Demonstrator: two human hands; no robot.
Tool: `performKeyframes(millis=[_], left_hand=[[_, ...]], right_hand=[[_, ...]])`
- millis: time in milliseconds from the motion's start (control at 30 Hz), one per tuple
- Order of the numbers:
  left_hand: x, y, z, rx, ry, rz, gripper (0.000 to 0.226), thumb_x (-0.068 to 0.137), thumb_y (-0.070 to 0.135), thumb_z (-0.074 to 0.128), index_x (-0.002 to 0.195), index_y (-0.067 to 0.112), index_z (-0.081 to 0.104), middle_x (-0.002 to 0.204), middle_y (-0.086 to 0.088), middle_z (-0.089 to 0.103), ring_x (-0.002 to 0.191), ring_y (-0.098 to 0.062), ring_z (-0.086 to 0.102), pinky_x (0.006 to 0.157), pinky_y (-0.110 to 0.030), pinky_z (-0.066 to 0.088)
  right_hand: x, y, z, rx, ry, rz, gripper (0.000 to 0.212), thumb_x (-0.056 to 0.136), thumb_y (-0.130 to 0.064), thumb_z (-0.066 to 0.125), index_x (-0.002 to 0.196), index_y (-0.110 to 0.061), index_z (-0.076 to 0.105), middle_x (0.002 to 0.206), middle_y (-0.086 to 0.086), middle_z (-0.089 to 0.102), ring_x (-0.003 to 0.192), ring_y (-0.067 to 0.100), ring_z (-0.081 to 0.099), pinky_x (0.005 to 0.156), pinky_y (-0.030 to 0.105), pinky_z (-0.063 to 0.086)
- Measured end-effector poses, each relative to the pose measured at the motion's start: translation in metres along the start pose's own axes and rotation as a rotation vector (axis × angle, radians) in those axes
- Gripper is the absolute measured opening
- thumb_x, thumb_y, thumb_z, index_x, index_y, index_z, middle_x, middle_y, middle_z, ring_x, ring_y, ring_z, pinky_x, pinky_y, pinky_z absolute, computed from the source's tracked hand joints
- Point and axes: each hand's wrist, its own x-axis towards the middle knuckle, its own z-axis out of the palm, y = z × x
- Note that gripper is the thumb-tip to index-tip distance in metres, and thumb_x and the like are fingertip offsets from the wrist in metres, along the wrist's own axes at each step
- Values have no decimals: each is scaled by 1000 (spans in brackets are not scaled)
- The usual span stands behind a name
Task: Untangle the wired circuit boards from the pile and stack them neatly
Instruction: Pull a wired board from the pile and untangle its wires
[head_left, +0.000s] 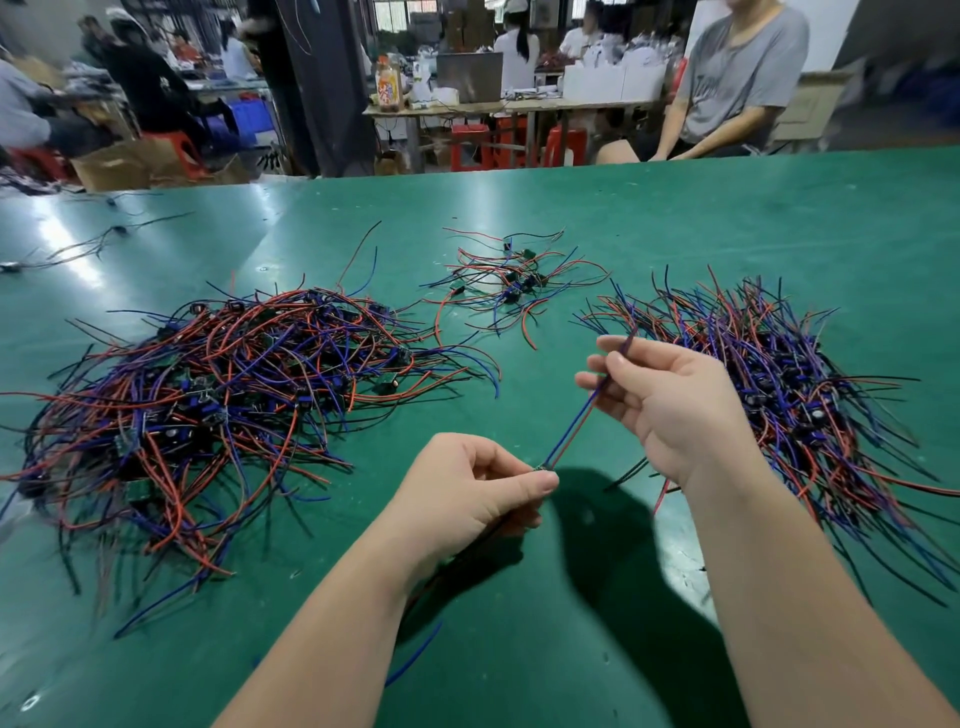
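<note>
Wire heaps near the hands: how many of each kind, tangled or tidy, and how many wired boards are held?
Large tangled pile: 1
Small loose heap: 1
Tidy stack: 1
Held wired board, between left hand and right hand: 1
Total: 4
Far-left strays: blurred, uncounted

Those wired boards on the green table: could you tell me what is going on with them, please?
A person is sorting them by hand. The left hand pinches one small board while the right hand pinches its blue and red wires, held taut above the green table. A big tangled pile lies to the left, a tidier heap to the right, a small cluster farther back.
</note>
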Motion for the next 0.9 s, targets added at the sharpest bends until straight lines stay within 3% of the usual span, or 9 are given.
performKeyframes(millis=[267,467,600,767,900], left_hand=[[-1,2,0,-4,-38,2,17,72,15,80,72,3,68,64,-15,69,55,-20,66,55,-26,56],[-7,7,3,-17,-87,20,30,56,28,81,69,5,68,64,-14,69,55,-20,66,53,-24,52],[-10,10,1,-21,-182,-36,16,65,25,78,68,13,69,71,-11,72,60,-18,68,56,-24,55],[-16,16,-9,-69,-406,-108,19,71,35,73,81,20,66,91,-10,75,79,-18,72,60,-22,54],[-16,23,-11,-298,-431,-72,18,76,37,68,84,24,60,97,-9,74,84,-19,73,61,-23,56]], right_hand=[[0,-3,1,110,157,-106,27,94,7,49,93,-15,64,83,10,64,55,17,69,53,23,56],[0,-6,-1,102,211,-122,14,97,-12,52,91,-6,63,68,9,63,46,15,64,45,21,51],[1,-10,-6,113,223,-134,14,91,-2,55,80,0,63,65,13,63,50,19,66,49,23,53],[-1,-5,-1,86,87,-146,17,97,-17,53,90,-10,66,59,8,67,55,18,68,50,25,54],[-1,5,9,-19,-70,9,21,101,-25,42,102,-17,61,79,10,70,64,23,70,63,33,59]])
